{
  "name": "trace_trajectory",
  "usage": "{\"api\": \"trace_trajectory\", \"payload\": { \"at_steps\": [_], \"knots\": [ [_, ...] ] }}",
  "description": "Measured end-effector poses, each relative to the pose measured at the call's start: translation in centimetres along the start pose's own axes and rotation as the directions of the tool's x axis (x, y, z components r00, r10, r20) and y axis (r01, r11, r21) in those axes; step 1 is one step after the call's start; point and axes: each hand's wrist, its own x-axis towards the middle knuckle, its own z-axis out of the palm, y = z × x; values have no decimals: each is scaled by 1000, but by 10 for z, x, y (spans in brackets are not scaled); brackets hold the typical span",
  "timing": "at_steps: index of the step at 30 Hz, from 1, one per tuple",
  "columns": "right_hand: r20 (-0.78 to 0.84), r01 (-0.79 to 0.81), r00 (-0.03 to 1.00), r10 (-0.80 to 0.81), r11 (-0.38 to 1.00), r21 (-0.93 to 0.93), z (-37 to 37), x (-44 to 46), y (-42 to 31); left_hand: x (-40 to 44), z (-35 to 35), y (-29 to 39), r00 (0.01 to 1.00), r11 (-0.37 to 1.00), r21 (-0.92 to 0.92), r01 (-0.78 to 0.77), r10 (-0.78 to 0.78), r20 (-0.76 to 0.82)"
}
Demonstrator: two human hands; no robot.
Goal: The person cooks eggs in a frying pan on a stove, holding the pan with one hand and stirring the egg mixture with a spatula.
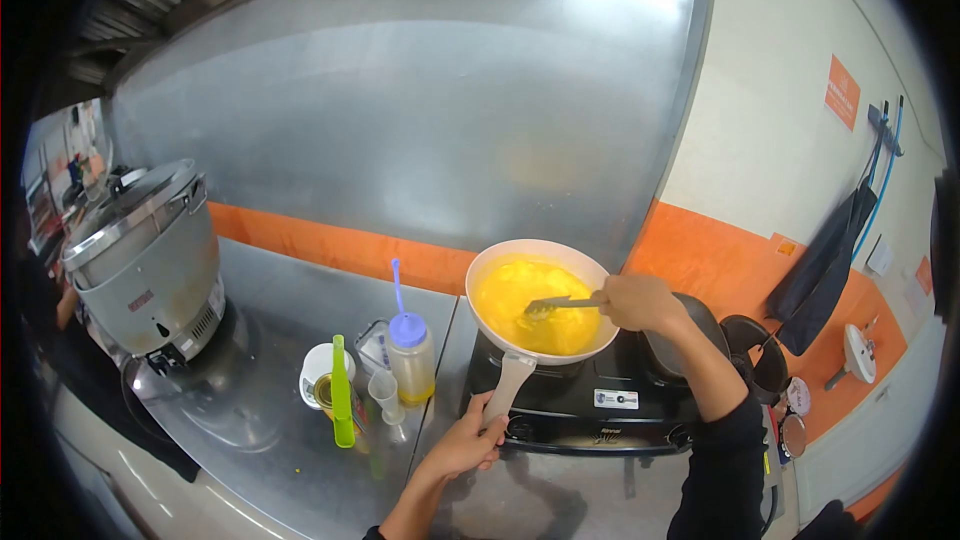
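I see a white pan on the left side of a black stove. There is soft yellow food in it. The left hand is at the near side, and its grip is closed around the pan's pale handle. The handle points toward the person. The right hand is over the right edge of the pan. Its grip is closed on a gray spatula. The spatula points left, and its wide end is down in the yellow food.

Just right of the white pan, a dark pan sits on the stove, partly hidden by the right arm.

Left of the stove is a shiny metal worktop. A bottle with a blue lid stands on it, near the stove. A blue stick pokes up from the lid, and there is some yellow stuff low in the bottle. A small clear cup is just left of the bottle. More to the left, a bright green tool lies beside a white tub. A big gray cooker stands at the far left. On the right, a dark apron hangs on the wall.
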Motion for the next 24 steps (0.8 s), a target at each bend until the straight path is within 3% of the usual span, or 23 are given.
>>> {"api": "trace_trajectory", "payload": {
  "at_steps": [4, 6, 9, 14, 16, 20, 22, 24],
  "knots": [
    [-87, 26, 996, -30, 999, -47, 28, 43, -1, 1, -1, -1, 1000, 1000, 7, 5, -5, 3],
    [-140, -56, 989, 55, 998, -6, 37, 58, -5, 2, -1, -2, 1000, 1000, 13, 1, -1, -1],
    [-166, -59, 984, 68, 996, 63, 43, 75, 8, 0, 1, 1, 1000, 1000, 13, -2, 2, -9],
    [-271, 20, 962, 41, 975, 219, 3, 22, 21, 3, -2, -3, 1000, 1000, -8, -1, 1, -5],
    [-355, 102, 934, -33, 979, 177, -19, -13, 28, 1, -1, -2, 1000, 1000, -18, 7, -7, -11],
    [-210, 83, 977, -41, 977, 197, -67, -64, 28, -1, 2, 3, 999, 1000, 13, 20, -19, -34],
    [-5, 25, 1000, -25, 1000, 6, -76, -70, 25, 0, 1, 2, 1000, 1000, 3, 6, -6, -21],
    [43, 60, 997, -59, 998, -15, -69, -69, 25, 0, 0, 2, 1000, 1000, -2, 8, -8, -14]
  ]
}}
